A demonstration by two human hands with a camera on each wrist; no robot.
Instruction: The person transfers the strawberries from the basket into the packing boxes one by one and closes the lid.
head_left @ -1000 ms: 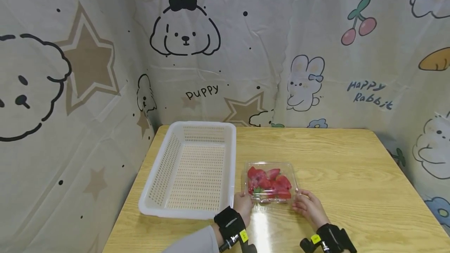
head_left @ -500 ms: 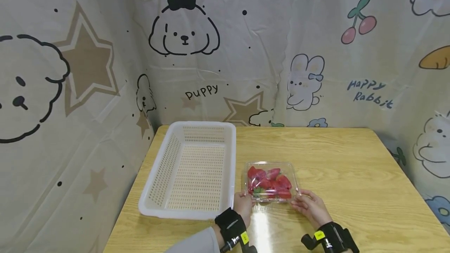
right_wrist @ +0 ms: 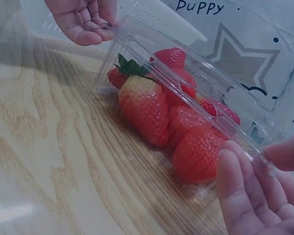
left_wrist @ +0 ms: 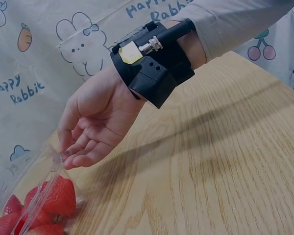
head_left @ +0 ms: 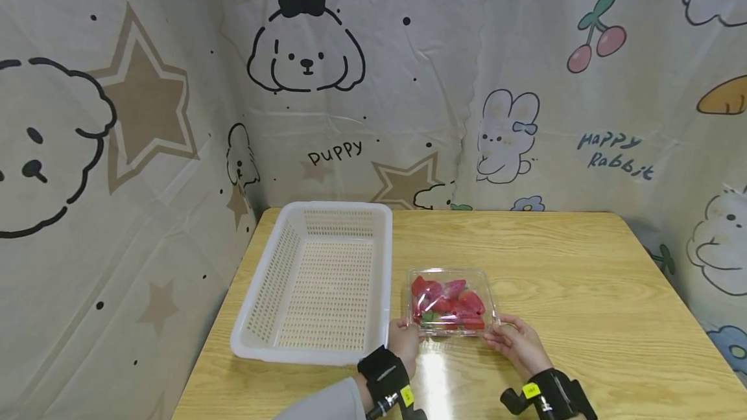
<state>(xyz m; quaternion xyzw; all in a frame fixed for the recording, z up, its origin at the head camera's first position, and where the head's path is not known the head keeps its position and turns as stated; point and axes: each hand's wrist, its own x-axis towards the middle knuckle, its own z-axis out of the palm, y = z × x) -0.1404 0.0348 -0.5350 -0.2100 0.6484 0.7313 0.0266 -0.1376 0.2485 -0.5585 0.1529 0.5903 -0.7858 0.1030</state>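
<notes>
A clear plastic clamshell box (head_left: 448, 271) of red strawberries (head_left: 443, 303) sits on the table, lid down over the fruit. My left hand (head_left: 404, 345) grips its front left corner; in the right wrist view that left hand (right_wrist: 85, 22) pinches the upper rim. At the front right corner, my right hand (head_left: 519, 345) holds the rim between thumb and fingers. The left wrist view shows this right hand (left_wrist: 100, 120) from across the box (left_wrist: 48, 178), thumb and fingertips meeting at the edge. One strawberry (right_wrist: 144, 107) has a pale top; green leaves show beside it.
A white perforated plastic basket (head_left: 385, 277) stands on the wooden table (head_left: 554, 264) left of the box, close to my left hand. Cloth curtains (head_left: 350, 115) printed with cartoon animals rise behind and at both sides. Black straps with cameras circle both wrists.
The right hand and wrist have shifted very slightly to the right along the box corner. The basket stays put, and both hands keep their hold.
</notes>
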